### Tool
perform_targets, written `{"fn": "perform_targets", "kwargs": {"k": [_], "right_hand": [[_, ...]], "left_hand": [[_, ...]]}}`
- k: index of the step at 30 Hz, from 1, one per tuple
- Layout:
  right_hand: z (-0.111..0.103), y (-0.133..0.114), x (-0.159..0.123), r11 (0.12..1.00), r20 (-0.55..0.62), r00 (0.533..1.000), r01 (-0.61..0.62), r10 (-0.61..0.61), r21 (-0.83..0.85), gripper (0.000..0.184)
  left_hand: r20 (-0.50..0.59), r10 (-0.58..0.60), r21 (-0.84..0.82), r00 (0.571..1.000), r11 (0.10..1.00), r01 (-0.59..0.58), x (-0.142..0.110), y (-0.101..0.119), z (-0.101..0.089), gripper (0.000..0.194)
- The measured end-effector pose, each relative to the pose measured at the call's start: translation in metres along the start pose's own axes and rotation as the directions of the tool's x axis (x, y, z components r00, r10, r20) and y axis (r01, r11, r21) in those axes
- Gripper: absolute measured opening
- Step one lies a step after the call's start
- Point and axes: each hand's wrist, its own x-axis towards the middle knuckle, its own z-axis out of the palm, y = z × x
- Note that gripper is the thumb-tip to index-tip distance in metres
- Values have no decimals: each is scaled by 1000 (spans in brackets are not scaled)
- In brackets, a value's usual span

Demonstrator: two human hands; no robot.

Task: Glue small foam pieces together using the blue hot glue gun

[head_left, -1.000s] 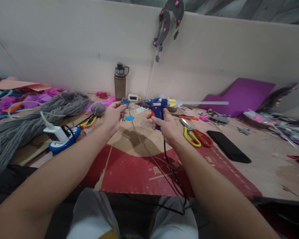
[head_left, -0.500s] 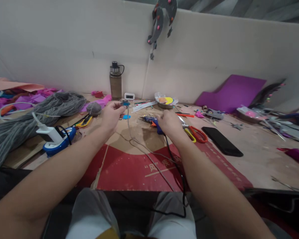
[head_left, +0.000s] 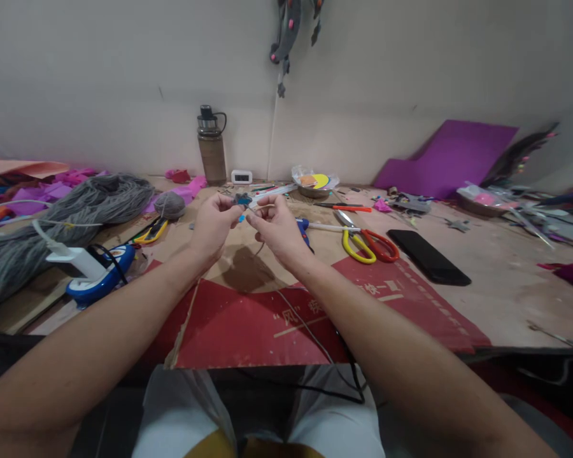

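My left hand (head_left: pixel 213 228) is closed in a pinch on a small grey felt star with a blue patch (head_left: pixel 241 199). Beside it, my right hand (head_left: pixel 277 230) has thumb and fingers pinched on a grey yarn strand (head_left: pixel 259 248), close to the star. From there the yarn (head_left: pixel 310 331) runs down over the cardboard's front edge. Just past my right wrist lies a blue glue gun (head_left: pixel 304 230), partly hidden, with a whitish glue stick (head_left: pixel 328 227) extending from its back. Scissors with yellow and red handles (head_left: pixel 359 247) rest right of it.
Red-printed cardboard (head_left: pixel 239 331) covers the table in front of me. On the left are a blue power strip (head_left: pixel 100 280), a grey yarn skein (head_left: pixel 102 207) and a yellow cutter (head_left: pixel 153 231). A bottle (head_left: pixel 212 152) stands at the wall; a black phone (head_left: pixel 428 256) lies right.
My right hand has let go of the glue gun, which now lies on the table, and has moved left to grip the yarn beside the star. My left hand still holds the star.
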Motion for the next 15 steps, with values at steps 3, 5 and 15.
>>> {"fn": "perform_targets", "kwargs": {"k": [3, 5, 15], "right_hand": [[-5, -4, 0, 951, -26, 987, 149, -161, -270, 11], [-7, -5, 1, 913, -38, 974, 197, -225, -357, 4], [-9, -7, 0, 928, -60, 974, 191, -220, -319, 12]], "left_hand": [[13, -59, -41, 998, 997, 60, -1, 2, 2, 20], [26, -93, -58, 995, 994, 94, -3, 3, 3, 21], [15, -129, -102, 992, 986, 130, -3, 2, 5, 23]]}}
